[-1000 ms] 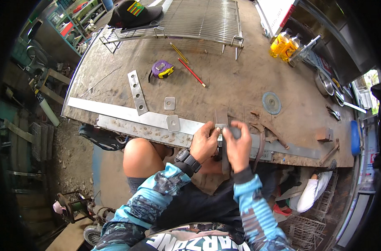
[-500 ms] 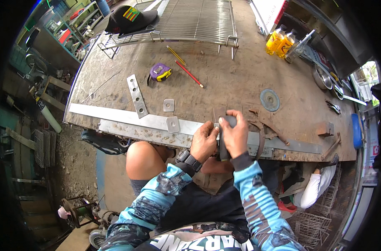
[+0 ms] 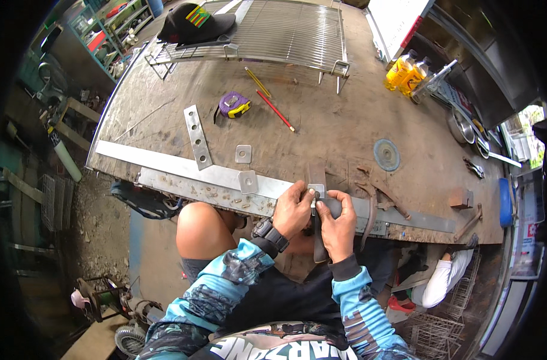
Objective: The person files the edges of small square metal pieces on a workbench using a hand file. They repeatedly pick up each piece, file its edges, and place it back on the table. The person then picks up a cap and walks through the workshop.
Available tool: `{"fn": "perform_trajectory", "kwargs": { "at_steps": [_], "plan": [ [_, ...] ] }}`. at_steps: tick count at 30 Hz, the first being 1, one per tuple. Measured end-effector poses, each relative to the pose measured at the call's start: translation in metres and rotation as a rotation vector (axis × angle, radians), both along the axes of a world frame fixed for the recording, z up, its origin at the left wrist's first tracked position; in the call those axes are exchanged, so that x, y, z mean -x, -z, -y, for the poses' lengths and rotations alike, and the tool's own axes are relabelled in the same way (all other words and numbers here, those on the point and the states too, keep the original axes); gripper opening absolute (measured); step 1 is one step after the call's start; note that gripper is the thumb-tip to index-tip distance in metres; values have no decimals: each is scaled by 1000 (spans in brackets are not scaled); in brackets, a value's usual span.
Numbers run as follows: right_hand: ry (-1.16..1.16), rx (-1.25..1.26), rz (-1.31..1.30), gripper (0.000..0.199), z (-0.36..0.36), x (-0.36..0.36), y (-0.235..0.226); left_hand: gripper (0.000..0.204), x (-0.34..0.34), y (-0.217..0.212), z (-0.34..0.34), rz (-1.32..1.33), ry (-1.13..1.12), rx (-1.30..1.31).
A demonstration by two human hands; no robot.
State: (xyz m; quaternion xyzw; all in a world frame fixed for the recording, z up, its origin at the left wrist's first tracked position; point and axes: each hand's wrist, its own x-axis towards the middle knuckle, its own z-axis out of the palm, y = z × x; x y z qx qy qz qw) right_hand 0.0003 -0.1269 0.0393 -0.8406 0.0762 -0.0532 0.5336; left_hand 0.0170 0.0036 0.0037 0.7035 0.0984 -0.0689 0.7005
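Both hands, left hand [image 3: 292,211] and right hand [image 3: 339,217], have fingers clamped on a small square metal plate [image 3: 316,191] lying flat atop the long steel bar [image 3: 183,171], whose long axis runs left-right along the surface's [image 3: 321,129] near edge.

Left hand [image 3: 293,210] and right hand [image 3: 338,217] side by side, fingers curled

A worn brown tabletop [image 3: 345,126] carries a wire rack [image 3: 285,33], a tape measure [image 3: 234,105] and two pencils [image 3: 267,99]. Long steel strips [image 3: 183,174], small square plates [image 3: 243,154] and a grinding disc [image 3: 386,154] lie nearer.
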Motion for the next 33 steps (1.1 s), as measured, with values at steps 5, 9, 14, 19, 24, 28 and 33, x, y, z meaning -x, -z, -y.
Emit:
{"fn": "perform_trajectory", "kwargs": {
  "at_steps": [5, 9, 14, 19, 24, 28, 33],
  "plan": [
    [9, 64, 82, 37, -5, -46, 0, 25, 0, -9, 2, -55, -1, 74],
    [-49, 42, 80, 36, 0, -11, 3, 26, -1, 11, -4, 2, -29, -108],
    [-22, 33, 113, 37, 5, -22, 6, 24, 0, -5, 4, -36, 2, 29],
    [-18, 7, 87, 35, -3, -26, 5, 23, 0, -7, 0, -16, -21, -3],
    [-2, -23, 55, 37, 5, -1, 2, 24, 2, 4, 6, 17, -15, -31],
    [23, -9, 15, 37, -8, -39, -4, 25, 1, -11, 0, -56, -26, 70],
    [-12, -11, 52, 36, 8, 8, 6, 25, 0, 14, 1, 65, -11, -102]
  ]
}}
